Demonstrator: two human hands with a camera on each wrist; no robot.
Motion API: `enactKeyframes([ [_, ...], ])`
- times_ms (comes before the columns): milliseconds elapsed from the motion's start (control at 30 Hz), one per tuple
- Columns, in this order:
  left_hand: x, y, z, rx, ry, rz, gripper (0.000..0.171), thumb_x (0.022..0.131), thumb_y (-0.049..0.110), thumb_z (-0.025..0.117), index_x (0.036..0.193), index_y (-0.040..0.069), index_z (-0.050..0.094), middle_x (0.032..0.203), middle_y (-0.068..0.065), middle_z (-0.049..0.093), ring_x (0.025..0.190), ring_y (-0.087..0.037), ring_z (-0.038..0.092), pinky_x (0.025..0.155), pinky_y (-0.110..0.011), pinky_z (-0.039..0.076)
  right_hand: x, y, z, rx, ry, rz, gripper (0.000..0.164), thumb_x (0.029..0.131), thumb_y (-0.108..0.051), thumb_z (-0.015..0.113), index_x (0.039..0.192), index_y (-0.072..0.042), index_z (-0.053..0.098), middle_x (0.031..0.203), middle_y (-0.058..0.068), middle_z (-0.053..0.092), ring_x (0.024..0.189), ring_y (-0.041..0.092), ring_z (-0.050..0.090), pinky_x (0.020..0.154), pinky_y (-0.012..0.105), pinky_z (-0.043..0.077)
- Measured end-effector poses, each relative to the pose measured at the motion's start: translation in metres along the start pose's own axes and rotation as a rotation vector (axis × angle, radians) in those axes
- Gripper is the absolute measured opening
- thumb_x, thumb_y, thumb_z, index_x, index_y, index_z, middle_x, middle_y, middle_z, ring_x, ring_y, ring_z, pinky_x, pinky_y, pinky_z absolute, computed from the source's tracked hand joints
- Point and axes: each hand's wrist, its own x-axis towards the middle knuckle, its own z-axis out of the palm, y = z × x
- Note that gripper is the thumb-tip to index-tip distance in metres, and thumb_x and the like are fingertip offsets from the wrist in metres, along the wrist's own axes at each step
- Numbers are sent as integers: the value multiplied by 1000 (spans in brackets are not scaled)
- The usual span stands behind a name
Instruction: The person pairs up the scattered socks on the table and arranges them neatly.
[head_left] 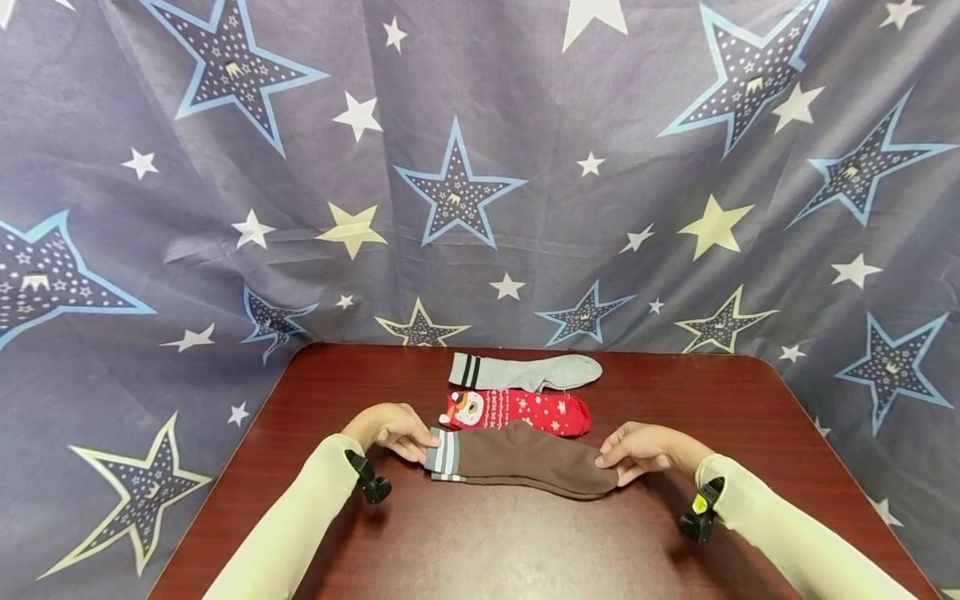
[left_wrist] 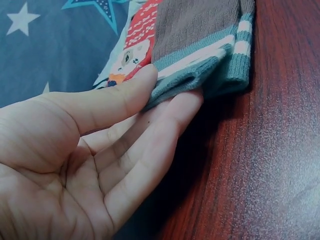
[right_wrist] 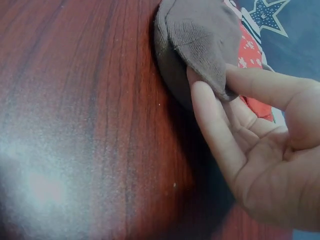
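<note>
A brown sock (head_left: 525, 454) with a teal-and-white striped cuff (left_wrist: 200, 60) stretches between my two hands, over a second brown sock of the same pattern (head_left: 517, 481) that shows along its near edge. My left hand (head_left: 393, 429) pinches the upper sock's cuff between thumb and fingers. At the other end, my right hand (head_left: 637, 450) pinches the toe (right_wrist: 212, 75), thumb on top and fingertips underneath. Just behind lies a red sock (head_left: 536, 410) with a bear face and white snowflakes, partly covered by the brown one.
A light grey sock (head_left: 540, 372) with two black cuff bands lies farthest back on the reddish-brown wooden table (head_left: 495, 550). Beyond the table's back edge hangs a grey curtain (head_left: 525, 275) printed with stars. Each wrist carries a black strapped camera (head_left: 369, 477).
</note>
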Motion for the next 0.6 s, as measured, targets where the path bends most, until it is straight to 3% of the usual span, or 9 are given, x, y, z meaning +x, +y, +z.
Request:
enactKeyframes([
  [333, 0, 5, 1, 70, 39, -32, 18, 88, 13, 80, 77, 4, 70, 67, -7, 71, 59, -11, 70, 62, -25, 62, 0, -2, 2, -100, 75, 9, 15, 91, -7, 71, 77, -10, 67, 60, -4, 61, 53, 4, 59, 56, 22, 58],
  [600, -4, 15, 7, 150, 127, -32, 20, 82, 11, 85, 71, 3, 70, 59, -6, 69, 51, -9, 66, 56, -24, 60, -2, -11, 11, -193, 196, 45, 12, 84, -7, 79, 80, -3, 68, 60, 2, 63, 51, 9, 62, 51, 23, 57],
])
